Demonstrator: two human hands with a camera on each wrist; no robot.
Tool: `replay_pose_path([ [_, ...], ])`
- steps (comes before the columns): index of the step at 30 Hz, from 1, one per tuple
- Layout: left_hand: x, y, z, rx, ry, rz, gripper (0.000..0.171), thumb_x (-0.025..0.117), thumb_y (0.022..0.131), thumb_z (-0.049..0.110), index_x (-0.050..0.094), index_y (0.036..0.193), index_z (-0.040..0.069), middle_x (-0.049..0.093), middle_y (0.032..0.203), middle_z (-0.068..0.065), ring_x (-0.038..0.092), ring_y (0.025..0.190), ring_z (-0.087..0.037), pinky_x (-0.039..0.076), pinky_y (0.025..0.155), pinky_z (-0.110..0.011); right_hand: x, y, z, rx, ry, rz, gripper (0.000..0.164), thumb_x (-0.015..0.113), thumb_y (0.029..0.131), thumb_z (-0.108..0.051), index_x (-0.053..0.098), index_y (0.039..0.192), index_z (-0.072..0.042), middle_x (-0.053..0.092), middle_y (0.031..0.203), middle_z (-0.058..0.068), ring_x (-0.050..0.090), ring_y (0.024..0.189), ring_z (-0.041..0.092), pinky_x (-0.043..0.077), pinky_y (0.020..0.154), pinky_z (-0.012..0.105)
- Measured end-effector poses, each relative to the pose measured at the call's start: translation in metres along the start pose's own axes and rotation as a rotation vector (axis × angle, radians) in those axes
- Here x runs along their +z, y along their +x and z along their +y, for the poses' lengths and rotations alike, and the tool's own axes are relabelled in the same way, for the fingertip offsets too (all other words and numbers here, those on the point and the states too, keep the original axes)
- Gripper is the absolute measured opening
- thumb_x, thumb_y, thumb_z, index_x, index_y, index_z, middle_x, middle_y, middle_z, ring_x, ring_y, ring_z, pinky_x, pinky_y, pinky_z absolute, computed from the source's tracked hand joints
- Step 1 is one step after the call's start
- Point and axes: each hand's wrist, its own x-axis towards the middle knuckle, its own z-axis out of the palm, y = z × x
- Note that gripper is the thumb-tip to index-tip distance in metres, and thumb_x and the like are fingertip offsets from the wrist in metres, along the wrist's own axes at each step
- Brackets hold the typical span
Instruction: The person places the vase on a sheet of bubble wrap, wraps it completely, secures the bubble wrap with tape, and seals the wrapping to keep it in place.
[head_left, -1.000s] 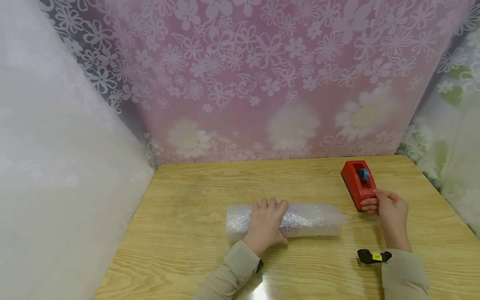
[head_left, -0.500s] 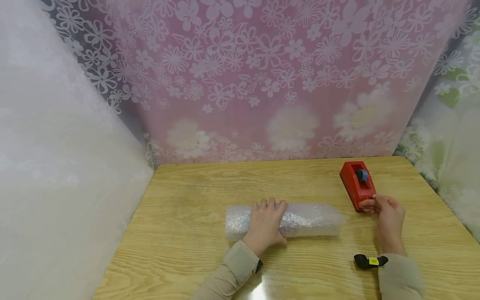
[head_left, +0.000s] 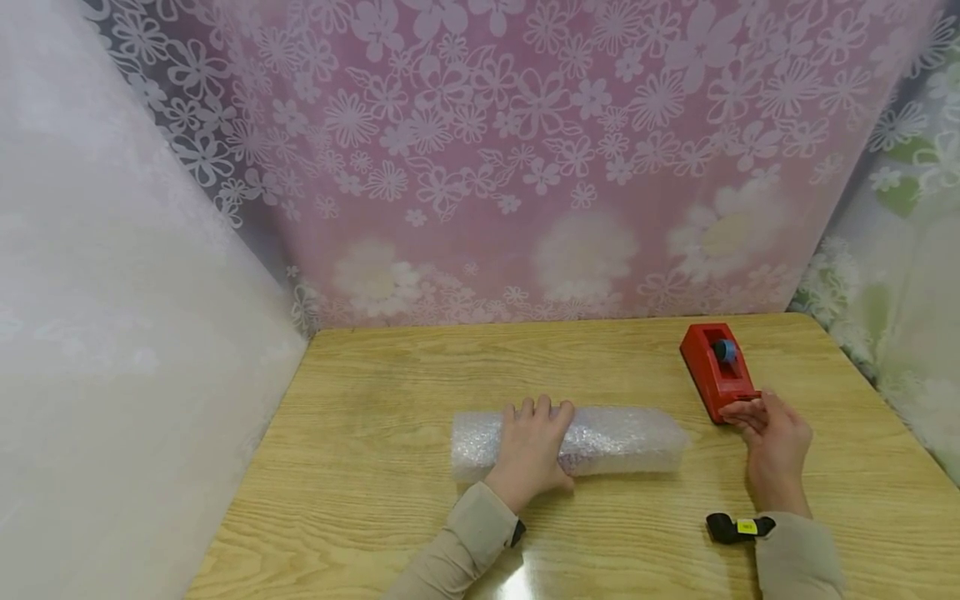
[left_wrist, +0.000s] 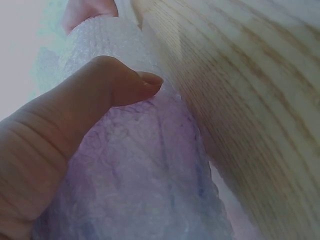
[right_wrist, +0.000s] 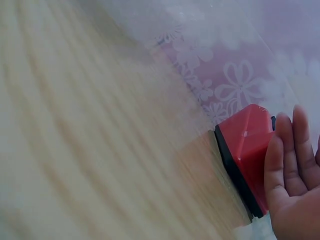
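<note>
A roll of bubble wrap [head_left: 626, 440], with purplish colour showing through, lies sideways on the wooden table. My left hand [head_left: 531, 450] grips it from above, left of its middle; in the left wrist view the thumb [left_wrist: 107, 82] bends across the bubbly surface. Further right stands a red tape dispenser [head_left: 708, 367] with a small blue-cored tape roll [head_left: 724, 350] in it. My right hand [head_left: 780, 442] is at the dispenser's near end, thumb and forefinger pinched together at the tape end, which is hardly visible. Its other fingers [right_wrist: 275, 165] extend beside the red body in the right wrist view.
The wood-grain table [head_left: 375, 375] meets a pink flowered curtain [head_left: 480, 208] at its back edge. A pale sheet [head_left: 135, 333] hangs along the left and a flowered one [head_left: 900, 275] along the right. A black wrist strap [head_left: 738, 527] sticks out from the right sleeve.
My right hand has shifted slightly toward the person, thumb and forefinger drawing a little away from the dispenser's near end. The left hand and the bubble wrap stay put.
</note>
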Motion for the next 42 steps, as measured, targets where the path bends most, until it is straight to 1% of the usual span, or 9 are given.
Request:
replay_pose_path([
  [4,0.000,0.000,0.000,0.001,-0.003,0.004,0.100,0.086,0.043,0.074,0.047,0.123,0.027,0.055,0.104,0.002,0.048,0.086,-0.018,0.034,0.070,-0.033,0.003,0.003,-0.001,0.030,-0.072,0.082,0.033,0.073,0.090,-0.026,0.064,0.084,0.005,0.071,0.074,0.016,0.070,0.063,0.025,0.058,0.066,0.031],
  [8,-0.001,0.000,-0.001,0.001,-0.004,0.001,0.101,0.085,0.043,0.075,0.047,0.123,0.027,0.055,0.105,0.001,0.048,0.087,-0.018,0.034,0.070,-0.034,0.006,0.007,0.000,0.031,-0.096,0.133,0.033,0.077,0.085,-0.022,0.063,0.078,0.006,0.071,0.071,0.016,0.070,0.059,0.024,0.058,0.063,0.031],
  [12,-0.002,0.000,-0.001,0.000,-0.003,-0.008,0.101,0.085,0.044,0.075,0.048,0.124,0.027,0.054,0.106,0.001,0.049,0.089,-0.018,0.034,0.071,-0.034,0.005,0.008,0.001,0.025,-0.090,0.138,0.030,0.077,0.086,-0.015,0.060,0.073,0.006,0.071,0.070,0.016,0.070,0.058,0.024,0.058,0.061,0.032],
  [17,-0.002,0.001,-0.001,-0.007,0.003,-0.020,0.100,0.085,0.044,0.075,0.047,0.123,0.027,0.054,0.106,0.002,0.049,0.089,-0.018,0.035,0.071,-0.034,0.004,0.006,0.001,-0.003,-0.027,0.067,0.027,0.069,0.091,-0.005,0.059,0.069,0.008,0.071,0.072,0.018,0.070,0.061,0.026,0.059,0.064,0.033],
  [22,-0.003,0.002,-0.001,-0.017,0.000,-0.037,0.099,0.085,0.045,0.075,0.046,0.122,0.027,0.053,0.106,0.002,0.048,0.089,-0.018,0.035,0.072,-0.034,0.000,0.004,0.004,-0.046,0.124,-0.050,0.024,0.057,0.095,0.007,0.059,0.071,0.013,0.070,0.076,0.023,0.071,0.066,0.031,0.059,0.069,0.037],
  [26,-0.005,0.003,-0.001,-0.018,0.001,-0.044,0.099,0.085,0.045,0.075,0.046,0.122,0.028,0.053,0.106,0.002,0.049,0.089,-0.018,0.036,0.073,-0.035,-0.005,0.003,0.007,-0.075,0.230,-0.120,0.030,0.048,0.096,0.013,0.051,0.066,0.012,0.069,0.080,0.027,0.071,0.069,0.035,0.059,0.072,0.041],
  [32,-0.004,0.003,0.000,-0.018,-0.016,-0.055,0.097,0.086,0.046,0.073,0.047,0.122,0.027,0.053,0.107,0.001,0.048,0.090,-0.019,0.036,0.074,-0.036,-0.012,0.003,0.009,-0.101,0.268,-0.195,0.037,0.040,0.098,0.016,0.041,0.061,0.010,0.068,0.080,0.031,0.071,0.076,0.039,0.058,0.077,0.043],
  [36,-0.003,0.003,0.000,-0.018,-0.022,-0.055,0.096,0.086,0.046,0.072,0.048,0.122,0.027,0.054,0.108,0.002,0.047,0.090,-0.018,0.036,0.074,-0.035,-0.014,0.002,0.010,-0.097,0.295,-0.221,0.038,0.036,0.098,0.017,0.040,0.061,0.011,0.067,0.079,0.033,0.071,0.078,0.041,0.058,0.078,0.044],
  [42,-0.003,0.002,0.000,-0.019,-0.017,-0.058,0.096,0.086,0.047,0.073,0.048,0.122,0.027,0.054,0.108,0.002,0.048,0.090,-0.018,0.036,0.074,-0.035,-0.014,-0.001,0.011,-0.099,0.286,-0.181,0.038,0.035,0.097,0.019,0.039,0.060,0.011,0.066,0.078,0.031,0.071,0.079,0.040,0.057,0.080,0.044],
])
